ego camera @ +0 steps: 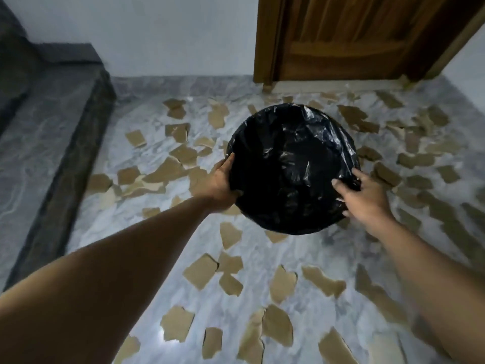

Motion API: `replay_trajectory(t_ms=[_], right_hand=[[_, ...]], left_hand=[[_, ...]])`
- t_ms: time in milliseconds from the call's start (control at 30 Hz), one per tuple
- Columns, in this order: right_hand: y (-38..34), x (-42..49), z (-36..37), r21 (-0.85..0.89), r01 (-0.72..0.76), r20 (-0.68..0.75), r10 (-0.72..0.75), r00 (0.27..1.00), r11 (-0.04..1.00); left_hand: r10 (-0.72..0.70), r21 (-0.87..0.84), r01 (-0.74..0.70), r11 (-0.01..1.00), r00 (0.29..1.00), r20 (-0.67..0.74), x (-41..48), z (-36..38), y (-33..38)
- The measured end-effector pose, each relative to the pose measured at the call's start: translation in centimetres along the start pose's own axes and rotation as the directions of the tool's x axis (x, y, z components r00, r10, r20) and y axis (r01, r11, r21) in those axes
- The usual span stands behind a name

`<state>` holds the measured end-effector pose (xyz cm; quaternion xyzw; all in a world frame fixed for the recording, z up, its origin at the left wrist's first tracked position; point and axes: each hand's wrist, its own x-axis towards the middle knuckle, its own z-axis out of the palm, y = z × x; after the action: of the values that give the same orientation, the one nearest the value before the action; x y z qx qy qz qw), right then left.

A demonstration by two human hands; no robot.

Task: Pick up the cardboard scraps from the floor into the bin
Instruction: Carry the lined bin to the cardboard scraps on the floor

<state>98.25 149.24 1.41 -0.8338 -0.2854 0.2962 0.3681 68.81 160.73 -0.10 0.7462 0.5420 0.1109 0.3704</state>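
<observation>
Fingers of left hand and right hand gripped bin rim | nearest cardboard scraps lay on floor, left-hand side.

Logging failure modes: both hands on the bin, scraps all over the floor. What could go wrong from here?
1. The right hand grips loose black liner at the bin rim; it could slip or tear.
2. The left hand also holds the bin, so neither is free for cardboard scraps.
3. Scraps disappear behind the bin's edge; setting it down there may trap some.
</observation>
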Motion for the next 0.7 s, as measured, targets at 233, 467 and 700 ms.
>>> replay_trajectory(t_ms=[233, 467, 700], right_hand=[[4.2, 10.6, 4.6, 0.09, 0.061, -0.018, -0.06, 0.998, 0.994], [6.6, 14.9, 6.5, 0.297, 0.095, -0.062, -0.08, 0.995, 0.95], [8.3, 13.6, 7.6, 0.415, 0.083, -0.132, -0.03, 0.991, 0.906]], left_hand=[[0.09, -0.135, -0.105, 0.985, 0.99, -0.11, 9.9, 4.7, -2.8], [0.146, -0.126, -0.158, 0.979, 0.984, -0.101, 15.6, 7.1, -4.3], [0.089, -0.138, -0.11, 0.984, 0.984, -0.153, 13.7, 8.9, -4.4]])
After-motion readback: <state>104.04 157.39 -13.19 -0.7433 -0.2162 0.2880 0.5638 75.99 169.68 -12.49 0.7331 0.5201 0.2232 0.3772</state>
